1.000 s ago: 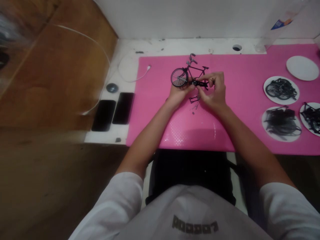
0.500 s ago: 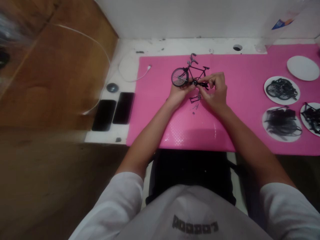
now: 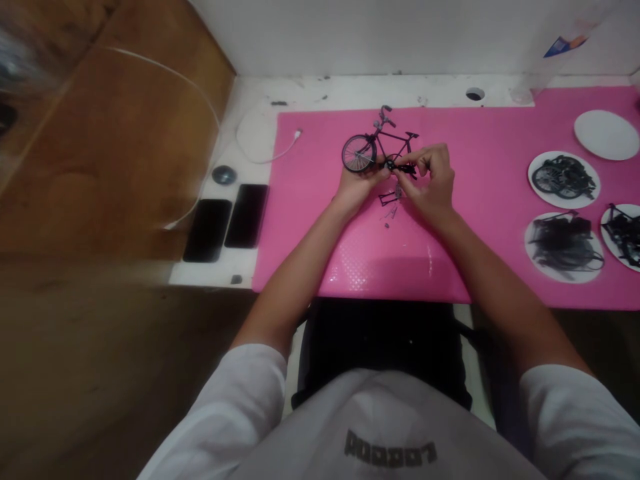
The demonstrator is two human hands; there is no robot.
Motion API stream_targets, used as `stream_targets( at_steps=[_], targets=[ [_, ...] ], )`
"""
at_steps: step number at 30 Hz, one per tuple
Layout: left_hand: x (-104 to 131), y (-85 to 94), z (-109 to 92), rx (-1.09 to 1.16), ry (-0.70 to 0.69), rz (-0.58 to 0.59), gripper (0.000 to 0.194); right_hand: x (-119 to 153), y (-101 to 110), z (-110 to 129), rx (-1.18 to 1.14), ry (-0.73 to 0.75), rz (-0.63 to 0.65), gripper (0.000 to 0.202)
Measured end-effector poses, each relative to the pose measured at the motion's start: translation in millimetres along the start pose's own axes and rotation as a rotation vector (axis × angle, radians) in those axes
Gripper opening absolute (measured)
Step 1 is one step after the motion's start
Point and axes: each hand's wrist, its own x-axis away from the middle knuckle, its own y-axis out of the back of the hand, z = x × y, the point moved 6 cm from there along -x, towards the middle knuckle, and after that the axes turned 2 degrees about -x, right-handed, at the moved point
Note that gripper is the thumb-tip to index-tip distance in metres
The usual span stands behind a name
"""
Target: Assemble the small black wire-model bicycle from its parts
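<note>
A small black model bicycle (image 3: 383, 140) is held up over the pink mat, its spoked front wheel to the left and its handlebar at the top. My left hand (image 3: 356, 187) grips it from below, around the crank area, with the fingers partly hidden behind the frame. At the same crank area, the thumb and fingertips of my right hand (image 3: 430, 177) are closed on the lower rear part of the bicycle; the exact piece between them is too small to make out. Just below the hands lie a small black part (image 3: 387, 199) and several tiny grey bits (image 3: 391, 213).
At the right, white plates hold black bicycle parts (image 3: 565, 179); another white plate (image 3: 606, 135) lies behind them. Two black phones (image 3: 247, 215) and a dark round object (image 3: 225, 175) rest left of the pink mat (image 3: 300, 220). A white cable (image 3: 265, 162) crosses the mat's corner.
</note>
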Motion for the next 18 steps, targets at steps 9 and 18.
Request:
stream_targets(
  at_steps=[9, 18],
  targets=[
    [2.0, -3.4, -5.5, -0.031, 0.010, -0.011, 0.038, -1.4, -0.6, -1.0, 0.062, 0.029, 0.004, 0.027],
    [1.4, -2.4, -4.2, -0.032, 0.004, -0.015, 0.038, -0.6, -0.7, 1.9, 0.062, 0.053, -0.013, 0.030]
  ],
)
